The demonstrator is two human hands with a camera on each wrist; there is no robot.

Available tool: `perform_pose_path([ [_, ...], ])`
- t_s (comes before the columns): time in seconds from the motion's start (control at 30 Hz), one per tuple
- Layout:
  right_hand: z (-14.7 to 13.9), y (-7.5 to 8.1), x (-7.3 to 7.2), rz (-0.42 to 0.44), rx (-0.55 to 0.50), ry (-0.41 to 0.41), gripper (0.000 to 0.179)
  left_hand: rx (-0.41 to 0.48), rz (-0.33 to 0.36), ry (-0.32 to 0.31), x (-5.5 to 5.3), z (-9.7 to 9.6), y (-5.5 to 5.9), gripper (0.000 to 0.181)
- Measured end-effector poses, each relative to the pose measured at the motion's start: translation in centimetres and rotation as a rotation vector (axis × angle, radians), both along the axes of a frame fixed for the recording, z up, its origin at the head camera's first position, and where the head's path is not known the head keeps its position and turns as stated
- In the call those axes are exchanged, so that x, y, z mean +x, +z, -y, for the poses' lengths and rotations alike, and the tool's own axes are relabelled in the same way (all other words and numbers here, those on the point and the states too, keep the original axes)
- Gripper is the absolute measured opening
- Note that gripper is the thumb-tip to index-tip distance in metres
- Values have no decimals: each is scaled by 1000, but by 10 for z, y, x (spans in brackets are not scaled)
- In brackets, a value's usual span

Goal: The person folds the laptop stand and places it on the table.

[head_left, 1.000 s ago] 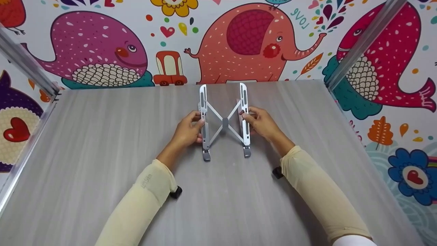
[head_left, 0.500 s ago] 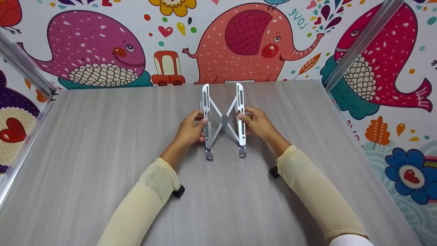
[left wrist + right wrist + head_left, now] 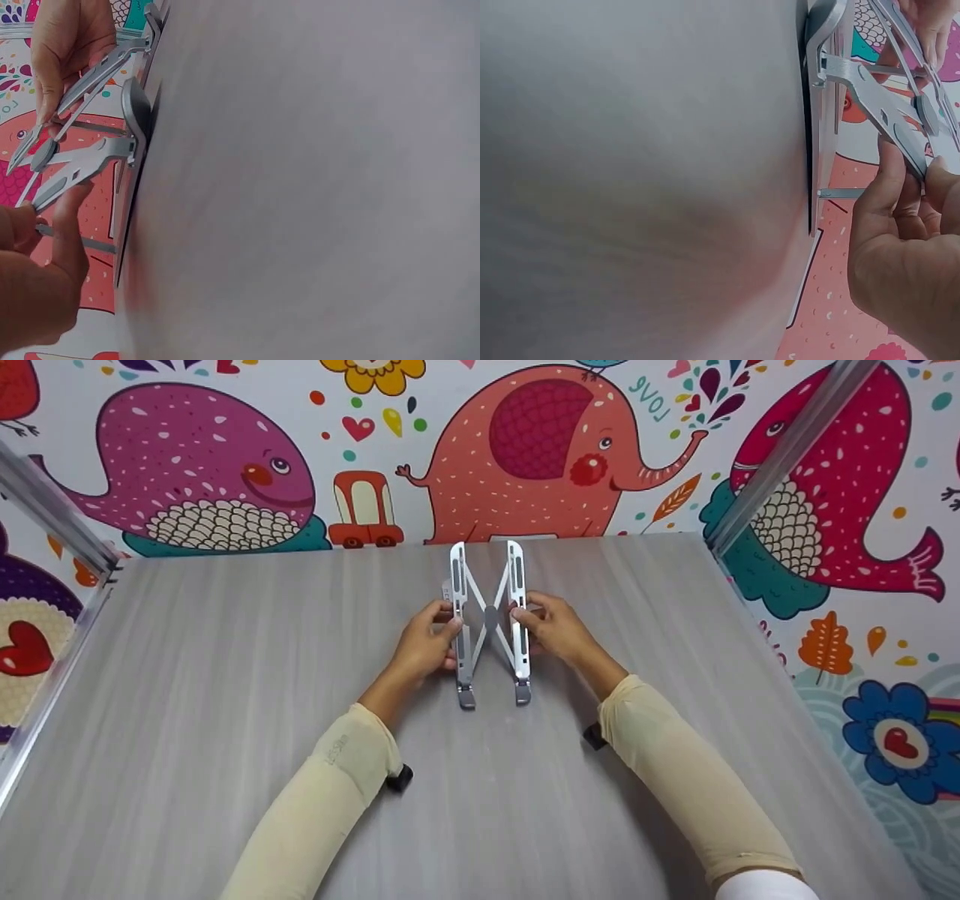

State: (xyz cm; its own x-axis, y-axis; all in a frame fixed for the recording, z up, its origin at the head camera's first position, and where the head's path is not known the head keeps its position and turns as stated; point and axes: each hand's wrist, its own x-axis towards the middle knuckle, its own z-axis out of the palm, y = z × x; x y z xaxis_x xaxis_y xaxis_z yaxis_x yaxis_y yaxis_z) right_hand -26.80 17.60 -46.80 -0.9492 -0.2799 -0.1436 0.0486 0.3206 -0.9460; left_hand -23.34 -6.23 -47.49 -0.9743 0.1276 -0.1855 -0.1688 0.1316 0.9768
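Observation:
A silver folding laptop stand (image 3: 459,585) stands on the table, its two side rails linked by crossed bars with a grey hub (image 3: 491,619) in the middle. My left hand (image 3: 421,643) grips the left rail about halfway along, thumb on the inner top side. On the opposite rail, my right hand (image 3: 559,628) pinches at a similar height. In the left wrist view, the left hand's thumb and fingers (image 3: 69,232) hold the near rail, and the stand's legs reach down to the table. The right wrist view has the right hand (image 3: 900,240) pinching its rail from the outer side.
The wood-grain table (image 3: 225,697) ends at a wall with printed cartoon animals (image 3: 525,450). Metal posts (image 3: 795,457) rise at both back corners. Each sleeve carries a small black wrist camera (image 3: 400,778).
Both hands have moved towards each other, drawing the two rails of the laptop stand closer. The crossed bars now stand at a narrower angle. The head view has shifted slightly.

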Motion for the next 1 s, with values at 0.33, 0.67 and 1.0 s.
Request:
perform_pose_path([
  [0.33,7,0,0,-39,19,7,28,5,10,4,-1,-8,2,30],
  [0.67,12,-1,-2,-8,-14,6,24,-13,-9,6,-3,-18,2,27],
  [1.0,15,-2,-3,-4,-33,14,32,4,11,-1,-6,-26,4,24],
])
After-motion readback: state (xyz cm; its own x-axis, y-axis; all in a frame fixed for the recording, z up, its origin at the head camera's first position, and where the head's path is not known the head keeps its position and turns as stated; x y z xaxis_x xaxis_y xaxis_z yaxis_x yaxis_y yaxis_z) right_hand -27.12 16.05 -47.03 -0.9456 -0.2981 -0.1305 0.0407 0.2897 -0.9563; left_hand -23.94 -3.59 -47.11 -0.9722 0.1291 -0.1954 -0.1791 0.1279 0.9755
